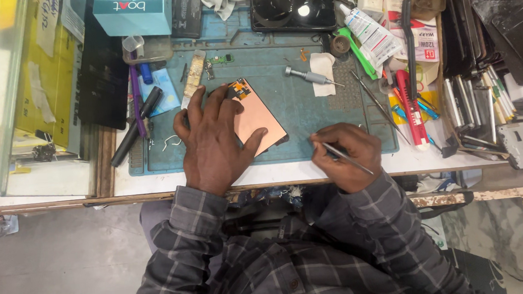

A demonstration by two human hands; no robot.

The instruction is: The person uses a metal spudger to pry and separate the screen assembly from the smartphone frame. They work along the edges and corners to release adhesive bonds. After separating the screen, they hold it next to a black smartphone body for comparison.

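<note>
A dark grey shirt (294, 267) with a pale plaid check is worn, buttoned down the front. Long sleeves are closed with cuffs at both wrists. Both hands, left hand (212, 141) and right hand (347, 156), are bare, without gloves.

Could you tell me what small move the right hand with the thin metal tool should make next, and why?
Probably bring the tool's tip left to the copper-coloured phone panel's lower edge. The left hand already presses the panel flat on the blue mat, while the right hand holds the thin metal tool apart from it.
</note>
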